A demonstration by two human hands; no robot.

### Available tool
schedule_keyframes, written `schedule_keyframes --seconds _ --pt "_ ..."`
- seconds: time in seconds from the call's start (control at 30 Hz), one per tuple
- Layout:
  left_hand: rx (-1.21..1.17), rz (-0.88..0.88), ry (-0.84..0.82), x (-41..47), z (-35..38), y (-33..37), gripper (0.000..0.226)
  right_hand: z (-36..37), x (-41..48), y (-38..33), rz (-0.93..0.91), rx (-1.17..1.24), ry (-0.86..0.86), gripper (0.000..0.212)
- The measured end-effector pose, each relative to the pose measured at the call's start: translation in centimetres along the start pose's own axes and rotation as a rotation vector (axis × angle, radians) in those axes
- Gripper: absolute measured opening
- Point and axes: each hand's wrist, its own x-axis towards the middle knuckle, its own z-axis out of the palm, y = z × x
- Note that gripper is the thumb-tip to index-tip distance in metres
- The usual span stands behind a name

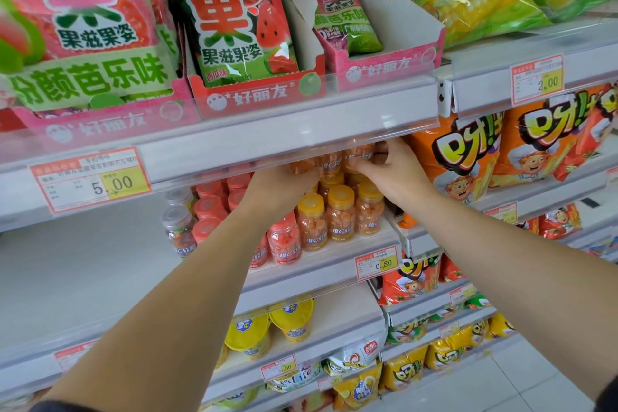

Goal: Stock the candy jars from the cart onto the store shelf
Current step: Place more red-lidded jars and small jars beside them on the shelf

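Mid-shelf (301, 278), left hand (281, 187) and right hand (398, 170) grip upright jars (359, 155) (orange).

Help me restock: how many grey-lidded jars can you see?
2. One grey-lidded jar stands at the far left of the jars, in front; the other jar is just behind it. More may be hidden further back.

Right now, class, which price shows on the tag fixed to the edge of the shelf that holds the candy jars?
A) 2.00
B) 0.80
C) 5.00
B: the price tag on the edge of the shelf under the candy jars reads 0.80.
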Motion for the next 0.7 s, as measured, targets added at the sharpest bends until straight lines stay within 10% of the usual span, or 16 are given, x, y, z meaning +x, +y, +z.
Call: schedule_keyframes --seconds 0.43,0.7 --pt "0.042 0.047 -0.013 1.0 1.2 -0.8 0.049 -0.3 0.0 0.7 0.008 -0.018 0.011 0.052" --pt "-0.174 0.049 0.179 0.8 1.1 -0.8 0.023 0.3 0.0 0.9 0.022 0.011 0.012 0.053"
